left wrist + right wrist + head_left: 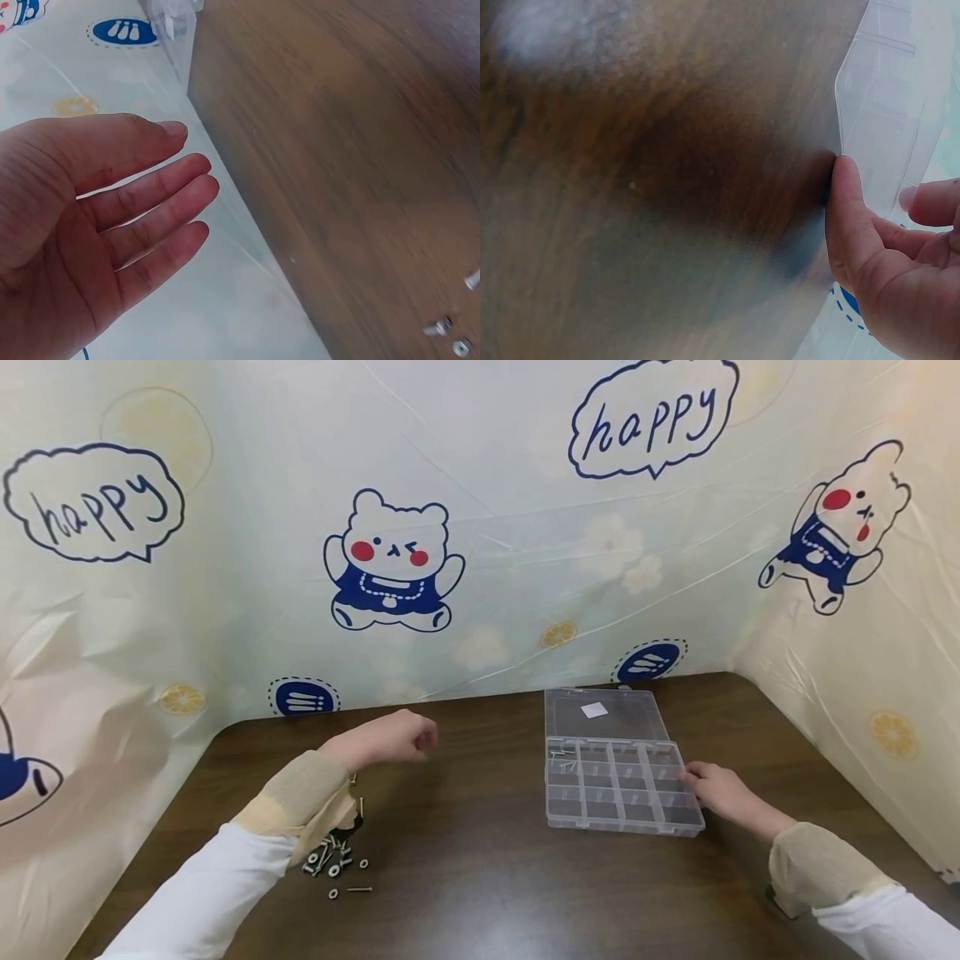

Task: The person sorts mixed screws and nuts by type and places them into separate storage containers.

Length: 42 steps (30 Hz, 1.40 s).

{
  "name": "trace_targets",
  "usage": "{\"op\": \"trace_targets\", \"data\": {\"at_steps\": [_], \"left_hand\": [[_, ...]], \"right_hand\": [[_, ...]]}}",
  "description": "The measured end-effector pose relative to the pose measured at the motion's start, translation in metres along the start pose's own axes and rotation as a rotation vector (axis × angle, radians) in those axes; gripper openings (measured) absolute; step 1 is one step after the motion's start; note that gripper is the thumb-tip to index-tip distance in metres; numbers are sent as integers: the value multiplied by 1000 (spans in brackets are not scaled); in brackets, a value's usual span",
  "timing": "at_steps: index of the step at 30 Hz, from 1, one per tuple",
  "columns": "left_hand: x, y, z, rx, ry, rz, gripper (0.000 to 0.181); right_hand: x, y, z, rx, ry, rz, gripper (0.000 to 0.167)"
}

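A clear plastic divided box [634,797] stands on the table with its lid [622,714] laid back behind it. Several small screws [562,765] lie in its left back compartments. The right hand [723,793] rests its fingers against the box's right side; in the right wrist view that hand [892,255] has fingertips at the box's edge [877,120]. Over the table, left of the box, the left hand [386,737] is raised; the left wrist view shows that hand [112,217] empty, its fingers relaxed and slightly bent.
Loose screws, nuts and washers [333,871] lie on the brown table [465,860] below the left forearm, which hides part of them. A white paper square [594,710] shows on the lid. Printed cloth [510,527] hangs behind the table and at its sides.
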<state>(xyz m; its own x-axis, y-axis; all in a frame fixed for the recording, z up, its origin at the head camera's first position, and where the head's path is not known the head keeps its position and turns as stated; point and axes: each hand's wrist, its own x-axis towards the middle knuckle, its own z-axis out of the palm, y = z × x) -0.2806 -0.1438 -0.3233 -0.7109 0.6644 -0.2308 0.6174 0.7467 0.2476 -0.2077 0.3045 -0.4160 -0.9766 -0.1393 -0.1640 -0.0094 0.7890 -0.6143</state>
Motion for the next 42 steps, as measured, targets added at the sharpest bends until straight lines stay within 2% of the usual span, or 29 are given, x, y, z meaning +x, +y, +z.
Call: {"op": "trace_targets", "data": {"at_steps": [9, 16, 20, 27, 31, 38, 42], "left_hand": [[-18, -22, 6, -14, 88, -2, 9], [-32, -36, 12, -62, 93, -72, 7], [-40, -45, 18, -74, 112, -87, 8], [-56, -60, 29, -137, 135, -162, 6], [-64, -69, 37, -144, 144, -191, 6], [-73, -85, 48, -156, 130, -253, 6], [-75, -92, 55, -158, 127, -267, 9]], "right_hand": [[0, 1, 0, 1, -1, 0, 40], [1, 1, 0, -3, 1, -5, 40], [1, 1, 1, -9, 5, -4, 40], [1, 3, 2, -21, 2, 0, 39], [1, 3, 2, -17, 3, 1, 39], [0, 1, 2, -6, 1, 9, 40], [0, -2, 2, -6, 3, 11, 40]]}}
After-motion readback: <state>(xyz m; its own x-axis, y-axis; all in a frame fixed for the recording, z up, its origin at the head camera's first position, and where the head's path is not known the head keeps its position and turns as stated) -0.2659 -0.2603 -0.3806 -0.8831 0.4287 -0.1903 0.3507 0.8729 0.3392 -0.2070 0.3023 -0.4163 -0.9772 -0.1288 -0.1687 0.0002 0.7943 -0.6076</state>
